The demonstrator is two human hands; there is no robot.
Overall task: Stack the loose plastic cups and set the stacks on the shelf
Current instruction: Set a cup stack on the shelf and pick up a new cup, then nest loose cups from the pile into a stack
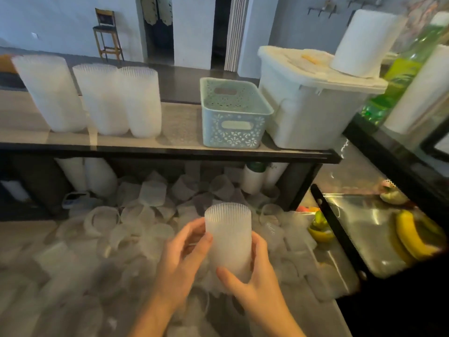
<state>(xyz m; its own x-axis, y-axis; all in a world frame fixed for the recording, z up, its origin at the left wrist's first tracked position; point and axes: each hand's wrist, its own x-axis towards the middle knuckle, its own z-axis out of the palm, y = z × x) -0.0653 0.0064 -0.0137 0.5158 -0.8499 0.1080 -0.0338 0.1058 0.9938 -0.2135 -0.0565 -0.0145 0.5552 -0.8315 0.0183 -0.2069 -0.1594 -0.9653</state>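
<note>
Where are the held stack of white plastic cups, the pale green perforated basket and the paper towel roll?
held stack of white plastic cups (228, 235), head view, middle of its side.
pale green perforated basket (234, 128), head view, front wall.
paper towel roll (364, 42), head view, side.

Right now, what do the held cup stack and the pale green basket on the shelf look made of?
Ribbed white stack of cups: looks like translucent frosted plastic, since light glows through its walls. Pale green perforated basket: probably matte moulded plastic, given its pierced lace pattern and moulded handle slots.
</note>
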